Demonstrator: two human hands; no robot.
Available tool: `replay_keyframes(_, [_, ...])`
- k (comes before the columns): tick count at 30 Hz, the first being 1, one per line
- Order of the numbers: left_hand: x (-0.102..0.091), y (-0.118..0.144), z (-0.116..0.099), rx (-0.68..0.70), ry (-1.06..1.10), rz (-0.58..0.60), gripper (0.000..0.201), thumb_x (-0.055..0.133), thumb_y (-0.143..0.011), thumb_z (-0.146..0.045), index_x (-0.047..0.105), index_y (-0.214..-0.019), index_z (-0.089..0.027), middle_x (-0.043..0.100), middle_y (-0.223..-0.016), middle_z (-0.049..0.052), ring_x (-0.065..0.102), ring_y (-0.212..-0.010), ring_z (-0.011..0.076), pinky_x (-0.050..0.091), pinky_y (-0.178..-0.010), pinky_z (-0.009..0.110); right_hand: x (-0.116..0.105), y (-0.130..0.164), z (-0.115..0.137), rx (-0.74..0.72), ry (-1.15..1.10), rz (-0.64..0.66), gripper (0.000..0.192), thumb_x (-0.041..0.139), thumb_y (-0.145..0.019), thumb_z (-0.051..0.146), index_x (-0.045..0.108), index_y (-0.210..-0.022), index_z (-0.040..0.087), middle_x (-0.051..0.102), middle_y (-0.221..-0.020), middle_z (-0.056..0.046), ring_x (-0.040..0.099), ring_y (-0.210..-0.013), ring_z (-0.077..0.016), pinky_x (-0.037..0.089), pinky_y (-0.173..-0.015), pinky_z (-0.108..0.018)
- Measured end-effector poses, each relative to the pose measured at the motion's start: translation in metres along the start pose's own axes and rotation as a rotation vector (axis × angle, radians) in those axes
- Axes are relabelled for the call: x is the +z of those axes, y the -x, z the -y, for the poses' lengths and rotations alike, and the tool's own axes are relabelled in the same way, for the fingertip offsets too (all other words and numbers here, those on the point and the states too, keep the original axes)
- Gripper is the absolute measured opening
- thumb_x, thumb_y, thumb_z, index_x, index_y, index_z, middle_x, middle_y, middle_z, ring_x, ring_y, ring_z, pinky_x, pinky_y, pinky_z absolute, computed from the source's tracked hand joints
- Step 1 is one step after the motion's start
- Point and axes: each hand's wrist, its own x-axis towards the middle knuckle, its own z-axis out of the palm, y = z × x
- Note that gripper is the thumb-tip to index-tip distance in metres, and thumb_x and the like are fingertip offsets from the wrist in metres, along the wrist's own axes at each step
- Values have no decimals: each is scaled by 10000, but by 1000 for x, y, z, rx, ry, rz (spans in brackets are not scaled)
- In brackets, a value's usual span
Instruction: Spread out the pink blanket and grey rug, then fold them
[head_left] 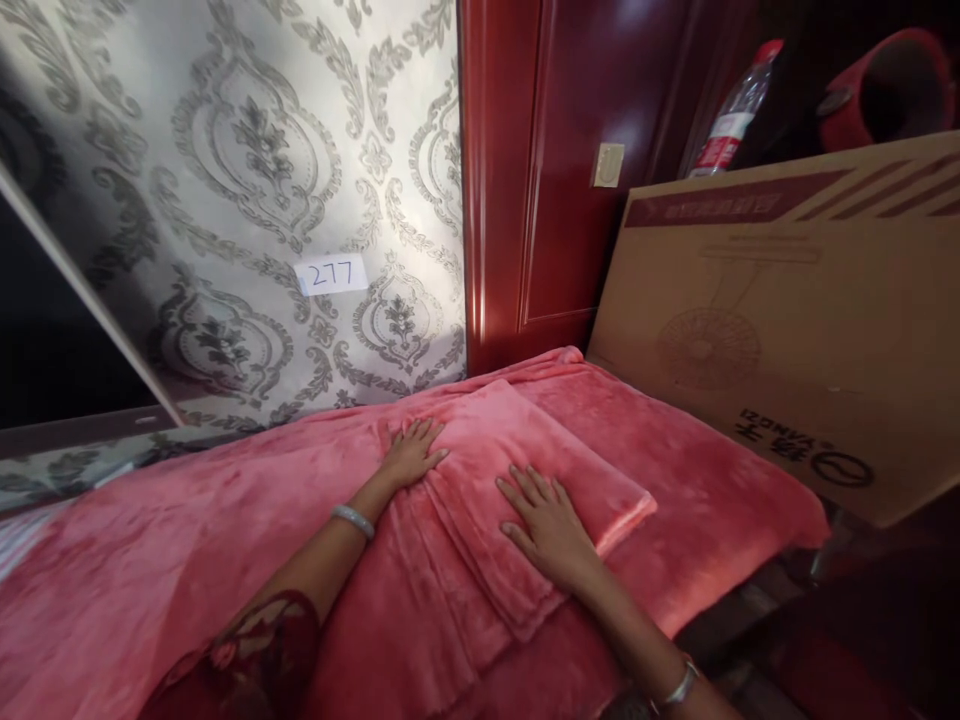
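Observation:
Pink plush fabric, folded in several layers like a blanket (pixel 499 430), lies on a surface spread with the same pink plush cover (pixel 675 450). My left hand (pixel 411 455) rests flat on the left part of the folded blanket, fingers spread. On its right part lies my right hand (pixel 547 525), palm down, with the fingers apart. Loose folds fan out below and between the two hands. Neither hand grips the cloth.
Behind the cover stands a patterned wall with a paper marked 277 (pixel 332 274). A dark red wooden panel (pixel 570 150) adjoins it. At right leans a large cardboard box (pixel 787 310), with a plastic bottle (pixel 735 115) behind it. A dark screen (pixel 67 310) stands at left.

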Motion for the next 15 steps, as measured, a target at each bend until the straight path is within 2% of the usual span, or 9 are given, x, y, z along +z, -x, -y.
replay_keyframes(5, [1, -3, 9, 27, 80, -71, 623, 485, -944, -477, 418, -1511, -229, 310, -1616, 126, 223, -1512, 317, 176, -1213, 562, -13, 5, 8, -5, -85, 28, 590, 458, -993, 476, 344, -1549, 315, 169, -1647, -30, 96, -1525, -290, 75, -1210, -576])
replay_keyframes(10, [7, -4, 20, 75, 251, -174, 519, 479, -927, -408, 547, -1410, -230, 456, -1543, 93, 308, -1482, 264, 193, -1224, 508, -6, 37, 40, -155, -207, 73, 675, 540, -942, 558, 364, -1544, 308, 201, -1638, -79, 99, -1521, -324, 95, -1202, -610])
replay_keyframes(13, [9, -6, 24, 2, 363, -317, 406, 498, -900, -337, 667, -1248, -213, 572, -1432, 94, 390, -1430, 256, 209, -1225, 479, 7, 57, 56, -156, -235, 27, 737, 602, -908, 510, 347, -1555, 267, 227, -1631, -97, 135, -1516, -322, 98, -1214, -595])
replay_keyframes(15, [10, -7, 27, -80, 412, -390, 370, 536, -864, -299, 694, -1179, -184, 607, -1373, 117, 418, -1406, 276, 228, -1219, 475, 14, 63, 62, -138, -243, -4, 736, 630, -885, 436, 367, -1548, 256, 264, -1622, -87, 177, -1508, -314, 112, -1223, -575])
